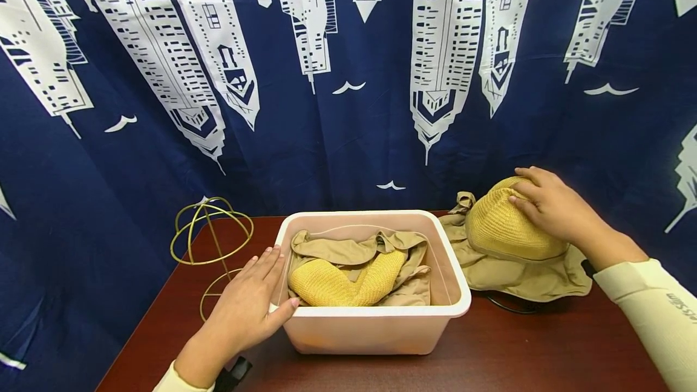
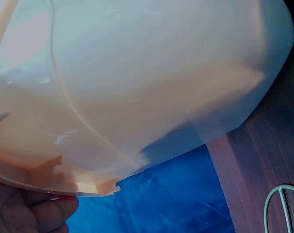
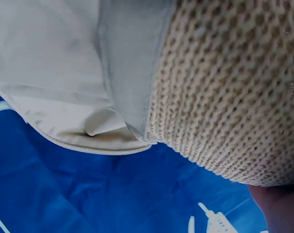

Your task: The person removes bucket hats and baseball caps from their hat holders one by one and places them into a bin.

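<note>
A pale pink plastic bin (image 1: 376, 334) with a white rim stands on the table. Inside lies a yellow knit hat (image 1: 327, 283) with tan cloth brim parts, its crown bent into a V. My left hand (image 1: 245, 301) rests on the bin's left rim, fingers extended along it and thumb over the near corner. To the right of the bin, my right hand (image 1: 550, 204) grips the crown of a second yellow knit hat (image 1: 503, 228) from above. This hat's wide tan cloth brim (image 1: 523, 280) spreads beneath it, close over the table. The knit crown (image 3: 224, 97) fills much of the right wrist view.
On the left stands a yellow-green wire hat stand (image 1: 212, 231) with a domed top, partly behind my left hand. A thin black curved piece (image 1: 512, 306) shows under the right hat's brim. A blue skyline-print curtain (image 1: 370, 138) hangs behind the dark red-brown table (image 1: 523, 349).
</note>
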Demonstrator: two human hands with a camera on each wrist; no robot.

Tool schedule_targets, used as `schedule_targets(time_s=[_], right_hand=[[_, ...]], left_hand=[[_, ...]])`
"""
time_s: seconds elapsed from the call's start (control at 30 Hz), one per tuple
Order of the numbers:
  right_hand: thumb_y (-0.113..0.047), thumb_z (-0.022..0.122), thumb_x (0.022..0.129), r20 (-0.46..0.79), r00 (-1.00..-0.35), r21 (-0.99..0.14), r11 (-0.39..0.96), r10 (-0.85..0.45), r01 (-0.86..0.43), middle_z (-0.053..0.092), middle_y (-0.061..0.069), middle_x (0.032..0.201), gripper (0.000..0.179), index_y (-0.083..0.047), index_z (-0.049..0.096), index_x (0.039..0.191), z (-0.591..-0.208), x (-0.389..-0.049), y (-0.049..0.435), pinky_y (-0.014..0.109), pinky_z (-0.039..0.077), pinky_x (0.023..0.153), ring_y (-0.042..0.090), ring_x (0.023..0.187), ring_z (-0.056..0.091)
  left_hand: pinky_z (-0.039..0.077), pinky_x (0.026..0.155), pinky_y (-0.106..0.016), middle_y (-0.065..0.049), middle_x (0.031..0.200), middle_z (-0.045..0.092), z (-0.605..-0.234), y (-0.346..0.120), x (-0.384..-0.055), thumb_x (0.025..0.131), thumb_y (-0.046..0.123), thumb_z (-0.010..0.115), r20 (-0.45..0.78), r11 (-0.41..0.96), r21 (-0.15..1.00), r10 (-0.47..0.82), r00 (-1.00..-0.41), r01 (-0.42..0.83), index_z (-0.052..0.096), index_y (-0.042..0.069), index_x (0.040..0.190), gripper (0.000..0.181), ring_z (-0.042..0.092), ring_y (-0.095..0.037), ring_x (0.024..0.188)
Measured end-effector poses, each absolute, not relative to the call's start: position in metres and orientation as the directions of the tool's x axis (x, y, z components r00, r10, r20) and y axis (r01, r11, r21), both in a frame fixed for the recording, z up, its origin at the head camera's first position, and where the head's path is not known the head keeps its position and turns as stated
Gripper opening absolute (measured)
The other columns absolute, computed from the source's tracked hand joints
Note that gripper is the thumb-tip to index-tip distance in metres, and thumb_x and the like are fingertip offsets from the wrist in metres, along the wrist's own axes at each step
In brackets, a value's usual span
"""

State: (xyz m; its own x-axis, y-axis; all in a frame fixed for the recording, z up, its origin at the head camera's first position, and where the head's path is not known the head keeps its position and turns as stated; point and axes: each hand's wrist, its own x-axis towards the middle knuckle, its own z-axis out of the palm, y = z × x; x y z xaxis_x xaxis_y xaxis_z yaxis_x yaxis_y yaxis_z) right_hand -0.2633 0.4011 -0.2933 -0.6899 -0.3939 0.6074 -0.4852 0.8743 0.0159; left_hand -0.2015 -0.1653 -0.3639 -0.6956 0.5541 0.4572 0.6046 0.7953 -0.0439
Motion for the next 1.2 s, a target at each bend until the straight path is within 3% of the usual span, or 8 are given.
schedule_targets(time_s=[0.27, 0.47, 0.67, 0.97, 1.2], right_hand=[[-0.01, 0.075, 0.082, 0.637, -0.622, 0.23, 0.882, -0.456, -0.411, 0.059, 0.026, 0.126, 0.017, -0.009, 0.063, 0.095, -0.27, -0.257, 0.391, 0.071, 0.04, 0.088, 0.052, 0.123, 0.046], [-0.02, 0.064, 0.091, 0.656, -0.556, 0.323, 0.856, -0.51, -0.403, 0.06, 0.025, 0.125, 0.014, -0.008, 0.06, 0.097, -0.245, -0.25, 0.385, 0.067, 0.038, 0.093, 0.049, 0.124, 0.046], [-0.038, 0.043, 0.103, 0.673, -0.516, 0.363, 0.844, -0.53, -0.395, 0.06, 0.025, 0.125, 0.036, -0.006, 0.061, 0.098, -0.223, -0.246, 0.381, 0.065, 0.034, 0.096, 0.047, 0.126, 0.045], [-0.04, 0.042, 0.103, 0.702, -0.498, 0.367, 0.858, -0.509, -0.359, 0.059, 0.023, 0.127, 0.04, -0.005, 0.061, 0.095, -0.19, -0.237, 0.37, 0.066, 0.029, 0.104, 0.044, 0.129, 0.043], [-0.051, 0.03, 0.105, 0.749, -0.354, 0.423, 0.816, -0.56, -0.394, 0.063, 0.025, 0.12, 0.06, -0.001, 0.06, 0.093, -0.168, -0.237, 0.348, 0.065, 0.03, 0.104, 0.046, 0.123, 0.047]], left_hand=[[0.032, 0.113, -0.051, -0.023, 0.146, 0.047, -0.364, -0.166, -0.201, 0.09, 0.053, 0.06, 0.462, 0.793, -0.045, 0.556, -0.691, 0.608, 0.053, -0.008, 0.138, 0.078, 0.042, -0.036, 0.138], [0.031, 0.115, -0.05, -0.022, 0.148, 0.045, -0.363, -0.167, -0.202, 0.091, 0.054, 0.059, 0.454, 0.798, -0.038, 0.549, -0.701, 0.601, 0.052, -0.007, 0.139, 0.078, 0.04, -0.035, 0.139], [0.031, 0.115, -0.05, -0.022, 0.149, 0.044, -0.363, -0.166, -0.202, 0.091, 0.054, 0.058, 0.442, 0.801, -0.037, 0.55, -0.709, 0.598, 0.052, -0.007, 0.14, 0.078, 0.04, -0.035, 0.139], [0.031, 0.115, -0.049, -0.022, 0.149, 0.044, -0.363, -0.166, -0.203, 0.091, 0.055, 0.057, 0.448, 0.792, -0.037, 0.559, -0.698, 0.61, 0.052, -0.007, 0.139, 0.078, 0.039, -0.034, 0.14], [0.032, 0.114, -0.05, -0.022, 0.149, 0.045, -0.363, -0.167, -0.203, 0.092, 0.055, 0.057, 0.449, 0.792, -0.031, 0.557, -0.699, 0.61, 0.052, -0.007, 0.139, 0.078, 0.04, -0.035, 0.14]])
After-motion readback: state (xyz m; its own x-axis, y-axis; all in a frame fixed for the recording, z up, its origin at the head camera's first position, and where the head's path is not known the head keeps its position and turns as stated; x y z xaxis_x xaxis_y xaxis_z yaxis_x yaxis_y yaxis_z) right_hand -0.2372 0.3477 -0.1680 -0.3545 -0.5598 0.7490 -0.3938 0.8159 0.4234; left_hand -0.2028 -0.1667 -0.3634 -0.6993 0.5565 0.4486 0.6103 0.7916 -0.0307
